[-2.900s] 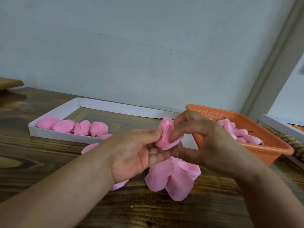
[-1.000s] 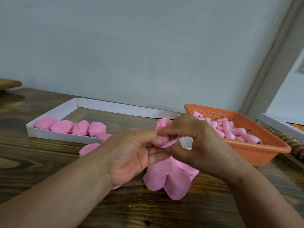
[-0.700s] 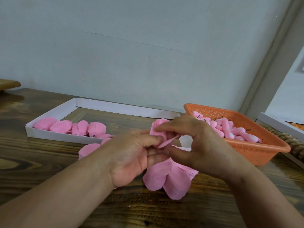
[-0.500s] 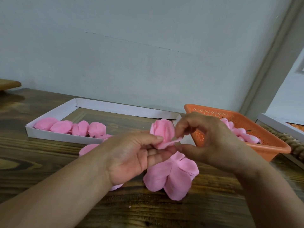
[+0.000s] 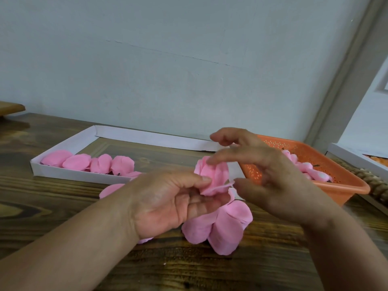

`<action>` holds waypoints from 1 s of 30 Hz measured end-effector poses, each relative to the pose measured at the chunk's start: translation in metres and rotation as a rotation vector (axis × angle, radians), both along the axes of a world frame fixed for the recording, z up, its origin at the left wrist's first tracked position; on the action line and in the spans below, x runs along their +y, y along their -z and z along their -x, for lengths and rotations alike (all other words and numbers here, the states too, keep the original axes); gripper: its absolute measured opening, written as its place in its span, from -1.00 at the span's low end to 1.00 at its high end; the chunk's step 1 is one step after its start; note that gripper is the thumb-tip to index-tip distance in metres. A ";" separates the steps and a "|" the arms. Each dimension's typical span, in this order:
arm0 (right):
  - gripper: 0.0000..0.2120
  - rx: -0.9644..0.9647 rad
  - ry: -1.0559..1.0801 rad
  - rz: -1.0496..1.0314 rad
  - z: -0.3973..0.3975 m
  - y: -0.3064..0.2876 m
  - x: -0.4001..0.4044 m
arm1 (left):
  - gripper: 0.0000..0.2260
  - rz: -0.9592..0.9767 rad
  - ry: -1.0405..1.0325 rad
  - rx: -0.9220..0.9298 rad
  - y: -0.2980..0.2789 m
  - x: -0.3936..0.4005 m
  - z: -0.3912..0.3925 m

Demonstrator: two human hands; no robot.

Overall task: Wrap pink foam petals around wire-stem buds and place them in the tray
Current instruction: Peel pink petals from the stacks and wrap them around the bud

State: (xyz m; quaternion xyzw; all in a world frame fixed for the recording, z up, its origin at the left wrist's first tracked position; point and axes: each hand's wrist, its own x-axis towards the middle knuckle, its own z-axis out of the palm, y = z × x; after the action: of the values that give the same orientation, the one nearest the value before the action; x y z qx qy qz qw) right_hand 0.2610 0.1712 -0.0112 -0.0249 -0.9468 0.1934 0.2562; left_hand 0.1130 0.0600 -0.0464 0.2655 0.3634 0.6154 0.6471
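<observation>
- The left hand (image 5: 165, 203) comes in from about 8 o'clock, forearm bare, palm turned up and toward the right.
- Its thumb lies flat across the top, tip pointing to 3 o'clock, and pinches a pink flower (image 5: 212, 178) against the fingers curled beneath.
- The right hand (image 5: 270, 181) enters from about 4 o'clock, forearm bare, back of the hand facing the camera.
- Its fingers are spread and loosely bent, pointing toward 9 o'clock; the index fingertip touches the top of the flower.
- The right thumb sits just beside the flower's lower edge; contact there cannot be told.
- The right hand's outline is slightly blurred.
</observation>
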 end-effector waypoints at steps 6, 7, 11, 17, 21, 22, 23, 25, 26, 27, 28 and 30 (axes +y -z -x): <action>-0.76 -0.084 0.057 -0.072 0.000 0.002 0.001 | -0.79 0.020 0.025 0.039 0.001 -0.001 0.001; -0.77 -0.089 0.057 -0.069 0.000 0.002 0.001 | -0.79 0.024 0.025 0.038 0.000 -0.001 0.001; -0.63 -0.099 0.027 -0.003 0.000 0.003 0.000 | -0.81 0.039 0.033 -0.001 -0.002 0.000 0.001; -0.71 -0.093 0.015 0.035 -0.001 0.003 0.003 | -0.82 0.065 0.035 -0.046 -0.002 -0.001 0.001; -0.70 -0.107 -0.003 0.083 -0.002 0.001 0.002 | -0.83 0.063 0.031 -0.035 -0.001 0.000 0.001; -0.69 -0.105 -0.015 0.103 -0.002 0.000 0.001 | -0.84 0.058 0.038 -0.032 -0.001 0.000 0.001; -0.69 -0.100 -0.033 0.126 -0.002 0.000 0.000 | -0.85 0.051 0.044 -0.031 -0.001 0.000 0.001; -0.71 -0.097 -0.066 0.159 0.000 0.001 -0.002 | -0.86 0.044 0.040 -0.037 -0.001 0.000 0.001; -0.73 -0.099 -0.071 0.164 0.001 0.002 -0.004 | -0.86 0.042 0.034 -0.037 0.000 0.000 0.000; -0.77 -0.093 -0.067 0.167 0.003 0.003 -0.006 | -0.86 0.044 0.033 -0.029 0.000 0.000 0.000; -0.83 -0.070 -0.057 0.178 0.006 0.004 -0.007 | -0.86 0.049 0.037 -0.015 0.000 0.000 -0.001; -0.86 0.011 -0.039 0.253 0.009 0.006 -0.007 | -0.83 0.062 0.050 0.008 -0.001 -0.002 -0.002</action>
State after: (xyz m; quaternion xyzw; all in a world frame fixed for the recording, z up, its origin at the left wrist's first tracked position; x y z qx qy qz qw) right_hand 0.2522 0.1645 -0.0171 -0.0374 -0.9136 0.3164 0.2525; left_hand 0.1152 0.0577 -0.0449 0.2569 0.3780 0.5863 0.6688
